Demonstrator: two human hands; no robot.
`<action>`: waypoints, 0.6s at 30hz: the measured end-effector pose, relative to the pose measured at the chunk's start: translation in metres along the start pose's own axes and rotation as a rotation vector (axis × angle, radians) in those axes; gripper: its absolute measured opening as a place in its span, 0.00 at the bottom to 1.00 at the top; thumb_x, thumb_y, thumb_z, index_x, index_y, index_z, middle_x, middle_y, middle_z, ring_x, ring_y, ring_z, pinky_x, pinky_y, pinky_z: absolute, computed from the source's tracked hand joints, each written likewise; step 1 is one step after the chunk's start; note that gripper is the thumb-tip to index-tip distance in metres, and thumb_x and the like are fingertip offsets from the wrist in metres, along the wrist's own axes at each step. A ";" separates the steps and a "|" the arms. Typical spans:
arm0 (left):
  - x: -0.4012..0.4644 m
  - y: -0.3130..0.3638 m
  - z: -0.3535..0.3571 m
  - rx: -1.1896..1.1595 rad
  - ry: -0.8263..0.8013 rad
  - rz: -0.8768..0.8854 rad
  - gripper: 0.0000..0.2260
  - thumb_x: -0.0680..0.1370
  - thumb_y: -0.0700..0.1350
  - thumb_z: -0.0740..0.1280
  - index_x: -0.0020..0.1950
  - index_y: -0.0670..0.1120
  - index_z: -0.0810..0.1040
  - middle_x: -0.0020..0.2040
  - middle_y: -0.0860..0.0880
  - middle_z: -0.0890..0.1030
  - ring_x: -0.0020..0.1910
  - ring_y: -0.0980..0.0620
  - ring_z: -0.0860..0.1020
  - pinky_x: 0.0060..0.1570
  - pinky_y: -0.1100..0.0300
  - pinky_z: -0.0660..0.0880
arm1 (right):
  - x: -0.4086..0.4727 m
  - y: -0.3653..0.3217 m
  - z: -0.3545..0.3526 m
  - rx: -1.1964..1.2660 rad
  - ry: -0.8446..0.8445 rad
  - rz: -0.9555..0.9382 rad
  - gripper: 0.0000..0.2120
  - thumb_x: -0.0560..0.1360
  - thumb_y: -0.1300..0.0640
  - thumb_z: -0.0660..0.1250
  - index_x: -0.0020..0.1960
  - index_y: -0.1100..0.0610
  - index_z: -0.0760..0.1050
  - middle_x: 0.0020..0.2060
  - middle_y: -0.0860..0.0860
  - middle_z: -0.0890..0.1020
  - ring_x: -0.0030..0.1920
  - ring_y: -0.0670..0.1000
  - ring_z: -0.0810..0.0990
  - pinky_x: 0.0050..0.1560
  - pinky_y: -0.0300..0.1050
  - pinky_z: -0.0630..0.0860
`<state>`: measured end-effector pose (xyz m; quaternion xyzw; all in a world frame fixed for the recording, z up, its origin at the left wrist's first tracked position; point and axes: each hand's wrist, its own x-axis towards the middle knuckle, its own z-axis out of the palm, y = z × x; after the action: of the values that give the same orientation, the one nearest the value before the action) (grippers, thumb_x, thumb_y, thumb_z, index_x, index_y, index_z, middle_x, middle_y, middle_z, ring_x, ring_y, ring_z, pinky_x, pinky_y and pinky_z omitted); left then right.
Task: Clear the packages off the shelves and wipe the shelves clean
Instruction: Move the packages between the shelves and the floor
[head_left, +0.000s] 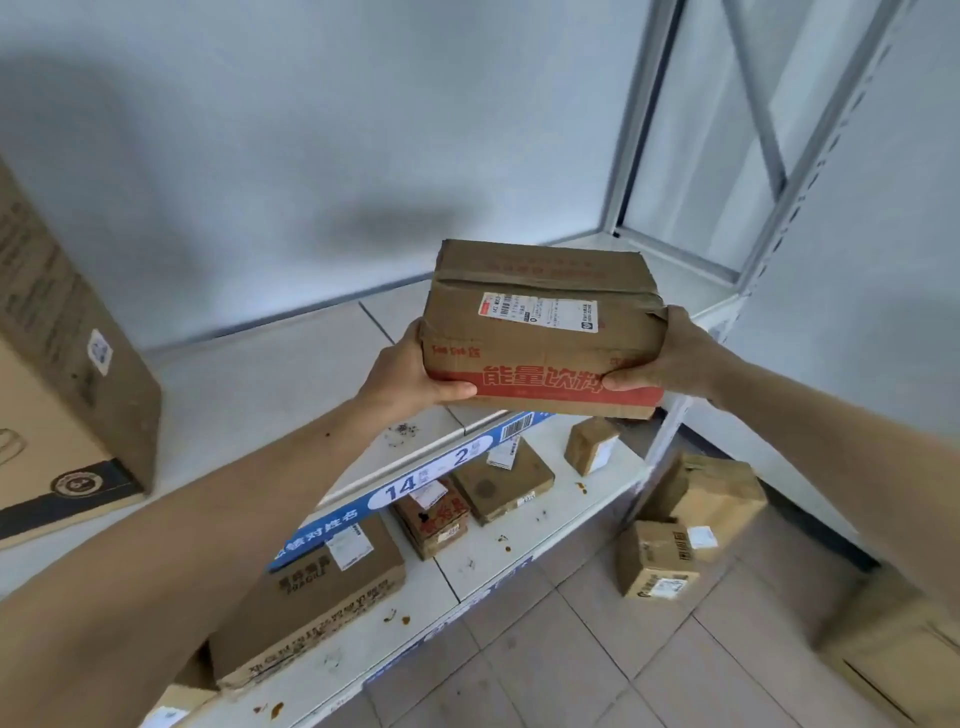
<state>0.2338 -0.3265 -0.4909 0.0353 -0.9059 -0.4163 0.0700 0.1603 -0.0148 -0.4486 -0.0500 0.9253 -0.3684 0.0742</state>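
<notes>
Left forearm: nearest the camera, stretched from 7 o'clock up toward the centre.
Large brown cardboard carton (62, 364): stood at 9 o'clock on the upper white shelf board (270, 374), a small label seen on its side.
Left hand (410, 371): clamped on the left end of the taped brown cardboard box with a red printed band (540, 327), thumb laid along the red band.
Held box: carried at centre, above the front edge of the upper shelf, clear of the board; a white shipping label is seen on its top.
Right hand (670, 358): gripped round the box's right end, thumb pressed on the red band.
Blue shelf-edge strip (415, 480): marked 14 and 2, run below the box at 6 o'clock.
Lower white shelf (519, 551): brown spots are seen on it; four brown parcels are laid there, among them a flat fragile-marked box (311, 597) at 7 o'clock.
Floor parcels (675, 525): brown boxes piled on the beige tiles at 4 o'clock, beside the white shelf post.
</notes>
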 end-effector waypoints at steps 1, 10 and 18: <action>0.001 0.012 0.013 0.000 -0.023 0.020 0.42 0.65 0.53 0.81 0.73 0.49 0.64 0.65 0.50 0.79 0.63 0.47 0.77 0.64 0.53 0.73 | -0.010 0.014 -0.012 0.006 0.017 0.024 0.52 0.57 0.50 0.86 0.71 0.54 0.59 0.60 0.50 0.74 0.62 0.54 0.74 0.65 0.55 0.75; -0.008 0.109 0.134 0.004 -0.180 0.147 0.43 0.65 0.54 0.81 0.74 0.48 0.63 0.66 0.50 0.77 0.64 0.47 0.76 0.64 0.54 0.73 | -0.090 0.135 -0.104 0.053 0.159 0.192 0.52 0.57 0.50 0.86 0.71 0.54 0.59 0.60 0.50 0.74 0.61 0.54 0.74 0.63 0.55 0.75; -0.048 0.181 0.276 -0.026 -0.266 0.149 0.41 0.65 0.53 0.81 0.73 0.50 0.64 0.64 0.52 0.78 0.63 0.49 0.76 0.61 0.56 0.74 | -0.150 0.259 -0.182 0.021 0.155 0.263 0.50 0.60 0.52 0.84 0.72 0.55 0.58 0.58 0.49 0.72 0.58 0.52 0.73 0.58 0.48 0.73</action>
<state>0.2368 0.0038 -0.5355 -0.0884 -0.9018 -0.4226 -0.0197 0.2664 0.3172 -0.4810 0.1008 0.9229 -0.3680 0.0508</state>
